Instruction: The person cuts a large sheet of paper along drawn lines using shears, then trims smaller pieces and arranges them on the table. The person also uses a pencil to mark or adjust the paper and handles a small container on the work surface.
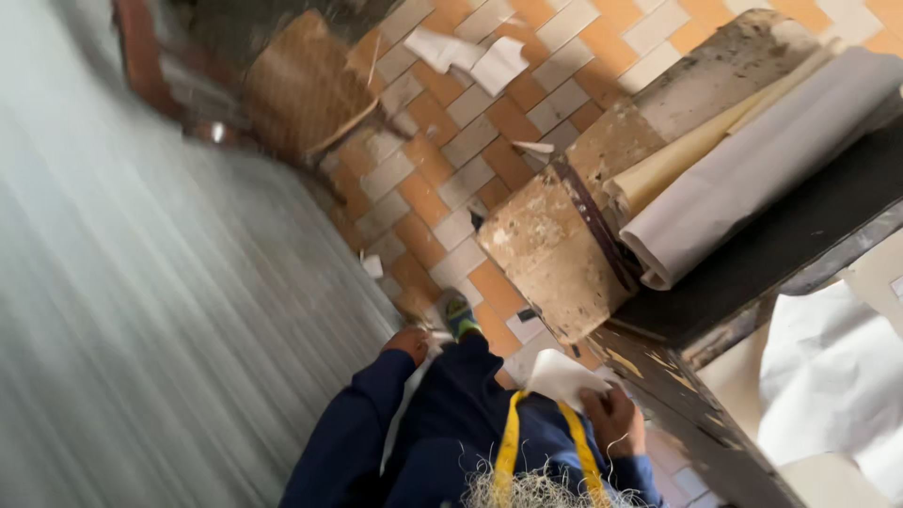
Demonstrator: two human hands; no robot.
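I look down along my dark blue clothes to a shoe (pixel 458 315) on the tiled floor. A yellow measuring tape (pixel 509 433) hangs from my neck. My right hand (pixel 616 420) is raised beside the dark workbench edge (pixel 677 390) and grips a white piece of paper (pixel 562 376). My left hand (pixel 410 342), in a blue sleeve, hangs low by my leg next to the grey corrugated wall (pixel 141 310). Its fingers look curled, but the blur hides whether it holds anything.
Large rolls of white and cream paper (pixel 752 160) lie on the dark workbench (pixel 800 235). A stained board (pixel 550 249) leans below them. White scraps (pixel 470 56) and brown cardboard (pixel 301 85) litter the orange and grey tiles. A crumpled white sheet (pixel 828 376) lies at right.
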